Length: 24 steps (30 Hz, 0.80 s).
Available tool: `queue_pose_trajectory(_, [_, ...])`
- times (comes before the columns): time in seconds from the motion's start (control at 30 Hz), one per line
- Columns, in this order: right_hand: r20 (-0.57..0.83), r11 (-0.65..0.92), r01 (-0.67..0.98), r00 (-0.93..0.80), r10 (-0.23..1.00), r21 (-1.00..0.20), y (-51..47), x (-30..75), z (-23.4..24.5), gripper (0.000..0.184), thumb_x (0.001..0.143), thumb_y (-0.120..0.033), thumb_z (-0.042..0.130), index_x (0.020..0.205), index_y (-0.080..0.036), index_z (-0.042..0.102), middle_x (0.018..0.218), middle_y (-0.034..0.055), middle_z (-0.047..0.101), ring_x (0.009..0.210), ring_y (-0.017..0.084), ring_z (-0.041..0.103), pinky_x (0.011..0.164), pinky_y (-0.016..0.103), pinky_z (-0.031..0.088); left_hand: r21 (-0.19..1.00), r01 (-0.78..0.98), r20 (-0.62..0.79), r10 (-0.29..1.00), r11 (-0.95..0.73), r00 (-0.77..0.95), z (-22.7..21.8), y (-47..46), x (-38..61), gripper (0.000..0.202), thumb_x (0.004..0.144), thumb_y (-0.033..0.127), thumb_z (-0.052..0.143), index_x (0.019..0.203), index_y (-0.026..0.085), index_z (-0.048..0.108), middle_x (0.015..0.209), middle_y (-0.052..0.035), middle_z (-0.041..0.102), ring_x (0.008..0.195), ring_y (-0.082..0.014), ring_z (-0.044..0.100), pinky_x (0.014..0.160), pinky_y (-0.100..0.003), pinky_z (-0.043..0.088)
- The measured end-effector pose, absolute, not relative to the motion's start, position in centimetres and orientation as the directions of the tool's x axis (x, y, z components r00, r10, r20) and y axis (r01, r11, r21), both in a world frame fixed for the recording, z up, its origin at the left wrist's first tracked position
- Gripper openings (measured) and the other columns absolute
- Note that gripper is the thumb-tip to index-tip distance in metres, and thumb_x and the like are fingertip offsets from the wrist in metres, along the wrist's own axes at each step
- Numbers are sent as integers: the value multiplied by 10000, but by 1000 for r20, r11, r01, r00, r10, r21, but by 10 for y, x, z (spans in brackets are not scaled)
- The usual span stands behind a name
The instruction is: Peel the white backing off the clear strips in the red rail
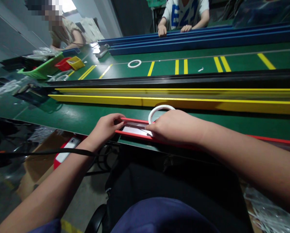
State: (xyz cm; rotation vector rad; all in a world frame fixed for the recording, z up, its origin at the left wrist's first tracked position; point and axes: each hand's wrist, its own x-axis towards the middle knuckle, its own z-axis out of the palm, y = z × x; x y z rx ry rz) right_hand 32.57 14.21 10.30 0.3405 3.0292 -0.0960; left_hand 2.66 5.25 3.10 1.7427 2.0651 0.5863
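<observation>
While the left hand (107, 127) pinches the near end of a long, narrow red channel with raised side walls (135, 135), its fingertips at the end of the upper wall, the right hand (171, 126) bends over the same piece a little farther along. The right hand's fingers are curled and its thumb lies by a flat white strip (136, 130) inside the channel; what the fingers grip underneath is hidden. A white ring-shaped roll (152, 114) shows partly behind the right hand, and whether it is held cannot be told. The red channel lies along the near edge of the green tabletop (82, 113), passing beneath the right forearm and showing again at the right.

Beyond the hands, a long yellow channel (125, 99) runs across the tabletop, with long black strips (159, 81) just behind it. Farther back are short yellow stripes (185, 66), a second white ring (134, 63) lying flat, and long dark-blue channels (195, 41). A co-worker's two hands rest at these blue pieces; another person sits at the far left. At the left, a bright green plastic basket (44, 68) stands beside small red (62, 64) and yellow containers (75, 63).
</observation>
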Motion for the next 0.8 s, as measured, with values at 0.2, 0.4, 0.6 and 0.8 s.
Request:
queue_pose_trajectory(0.2, [-144, 961, 269, -955, 258, -61, 137, 323, 105, 294, 990, -234, 516, 1128, -196, 772, 800, 121, 718, 743, 257, 700, 720, 353, 515, 492, 870, -68, 998, 46, -14, 38, 62, 19, 362, 855, 476, 640, 1088, 222, 750, 1037, -70, 768, 950, -250, 693, 817, -304, 505])
queue_pose_trajectory(0.4, [-162, 952, 290, -948, 273, -94, 136, 323, 103, 274, 988, -250, 524, 1092, -188, 770, 845, 131, 730, 785, 277, 710, 749, 377, 528, 347, 925, -63, 980, -154, 187, 44, 72, 15, 320, 939, 459, 560, 1042, 224, 751, 961, -63, 732, 864, -205, 650, 770, -280, 461])
queue_pose_trajectory(0.6, [-154, 958, 274, -953, 260, -84, 137, 322, 102, 288, 964, -193, 526, 1113, -192, 772, 802, 123, 719, 781, 269, 708, 742, 363, 523, 265, 916, -90, 939, -300, 333, 52, 85, 12, 237, 926, 418, 621, 935, 215, 744, 853, -48, 643, 779, -178, 589, 686, -270, 419])
queue_pose_trajectory(0.8, [-137, 962, 262, -958, 251, -69, 136, 321, 104, 287, 955, -175, 508, 1069, -166, 771, 780, 124, 709, 740, 287, 707, 694, 375, 529, 228, 868, -105, 875, -441, 472, 59, 95, 11, 254, 958, 398, 590, 1022, 225, 764, 1006, -86, 673, 940, -206, 623, 807, -286, 467])
